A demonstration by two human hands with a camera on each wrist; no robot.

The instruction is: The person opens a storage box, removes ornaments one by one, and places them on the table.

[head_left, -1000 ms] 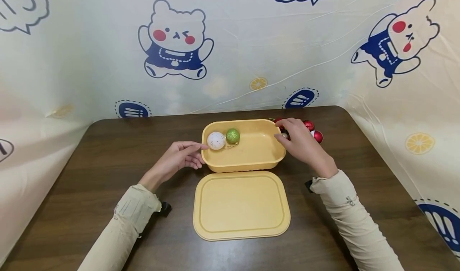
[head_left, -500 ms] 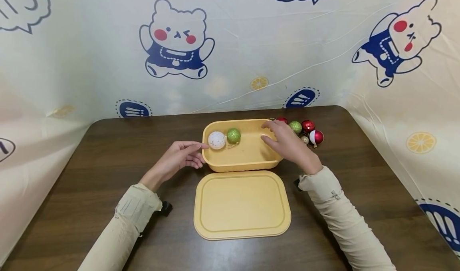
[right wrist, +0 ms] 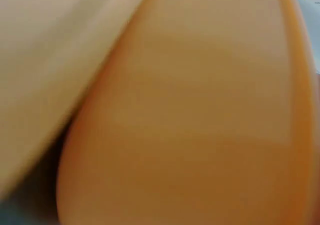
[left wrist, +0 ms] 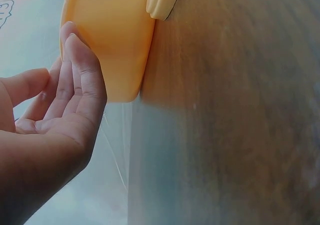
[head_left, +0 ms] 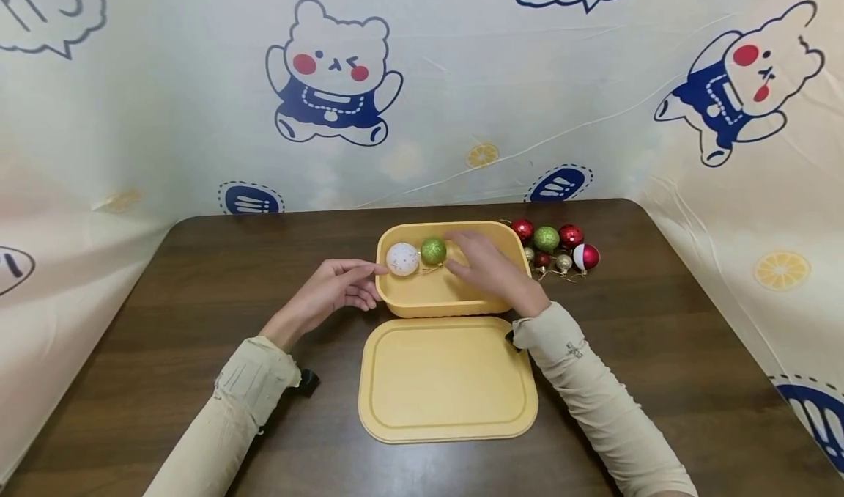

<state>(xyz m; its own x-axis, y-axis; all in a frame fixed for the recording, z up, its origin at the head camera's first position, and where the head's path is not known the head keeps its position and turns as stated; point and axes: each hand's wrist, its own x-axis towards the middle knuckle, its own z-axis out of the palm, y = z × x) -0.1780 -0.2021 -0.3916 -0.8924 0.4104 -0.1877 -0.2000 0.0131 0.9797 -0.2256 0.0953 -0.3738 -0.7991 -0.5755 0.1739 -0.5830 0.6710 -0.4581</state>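
Observation:
A yellow bin (head_left: 395, 307) stands open on the dark wooden table (head_left: 198, 277). In it lie a white speckled ball (head_left: 402, 259) and a green glitter ball (head_left: 433, 251). My right hand (head_left: 484, 266) is inside the bin, palm down, its fingers reaching to just beside the green ball; whatever is under the palm is hidden. My left hand (head_left: 336, 288) rests with relaxed fingertips against the bin's left wall (left wrist: 107, 40). The right wrist view shows only blurred yellow plastic (right wrist: 190, 125).
The bin's yellow lid (head_left: 448, 380) lies flat just in front of the bin. Several small ornament balls sit in a cluster right of the bin, among them a red one (head_left: 570, 235) and a green one (head_left: 546, 238). A cartoon-printed sheet walls the table's far and side edges.
My right hand has left the ornament cluster and moved left across the bin to the green ball. The left hand has stayed on the bin wall.

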